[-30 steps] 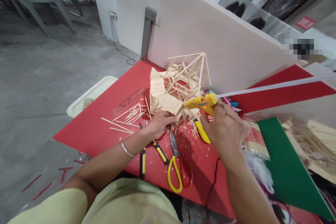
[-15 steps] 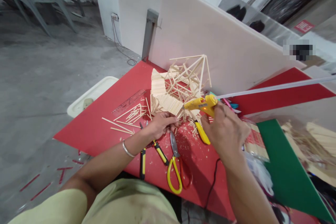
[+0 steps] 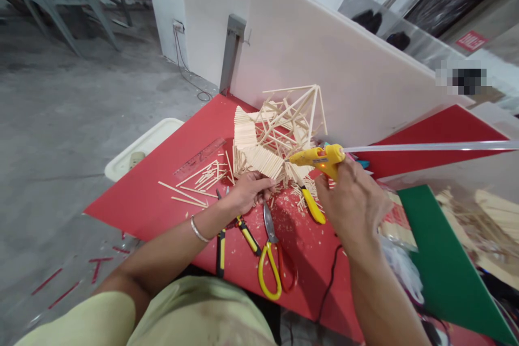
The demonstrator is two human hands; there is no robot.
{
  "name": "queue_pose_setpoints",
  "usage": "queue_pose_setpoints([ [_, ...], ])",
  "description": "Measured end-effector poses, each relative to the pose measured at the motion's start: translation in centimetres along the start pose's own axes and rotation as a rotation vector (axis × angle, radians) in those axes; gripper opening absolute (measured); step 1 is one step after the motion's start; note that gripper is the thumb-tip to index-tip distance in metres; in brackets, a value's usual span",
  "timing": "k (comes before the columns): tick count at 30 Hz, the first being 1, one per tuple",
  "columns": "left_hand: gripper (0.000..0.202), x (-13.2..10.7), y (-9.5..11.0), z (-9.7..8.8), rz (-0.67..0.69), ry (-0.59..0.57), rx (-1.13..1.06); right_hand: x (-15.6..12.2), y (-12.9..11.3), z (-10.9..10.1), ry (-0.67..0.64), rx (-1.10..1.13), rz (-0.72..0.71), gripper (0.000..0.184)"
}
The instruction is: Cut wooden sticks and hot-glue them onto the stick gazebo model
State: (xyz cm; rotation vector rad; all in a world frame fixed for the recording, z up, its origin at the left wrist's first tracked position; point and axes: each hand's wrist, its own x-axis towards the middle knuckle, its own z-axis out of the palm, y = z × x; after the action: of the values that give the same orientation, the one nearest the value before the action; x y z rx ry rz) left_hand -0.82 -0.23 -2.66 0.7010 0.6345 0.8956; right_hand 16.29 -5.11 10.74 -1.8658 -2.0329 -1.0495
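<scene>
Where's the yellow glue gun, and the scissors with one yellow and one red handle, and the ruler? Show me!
Yellow glue gun (image 3: 313,157): head view, middle of its body.
Scissors (image 3: 270,228): head view, metal blade near the handles.
Ruler (image 3: 200,157): head view, middle of its flat face.

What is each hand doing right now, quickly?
Left hand: fingers bent at the near edge of the stick model; whether it grips anything cannot be told.
Right hand: closed, holding the yellow glue gun.
</scene>
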Motion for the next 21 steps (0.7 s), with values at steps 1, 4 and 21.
queue_pose_setpoints([
  [1,0.026,0.1,-0.1,0.0,0.007,0.005,0.001,0.0,0.0,0.0,-0.004,0.0,0.0,0.042],
  [4,0.027,0.1,0.0,0.2,0.022,0.016,0.009,0.0,-0.1,-0.1,-0.024,-0.023,0.006,0.038],
  [21,0.028,0.5,0.1,1.1,0.092,0.065,0.046,-0.2,0.1,-0.1,0.02,-0.059,-0.027,0.035],
])
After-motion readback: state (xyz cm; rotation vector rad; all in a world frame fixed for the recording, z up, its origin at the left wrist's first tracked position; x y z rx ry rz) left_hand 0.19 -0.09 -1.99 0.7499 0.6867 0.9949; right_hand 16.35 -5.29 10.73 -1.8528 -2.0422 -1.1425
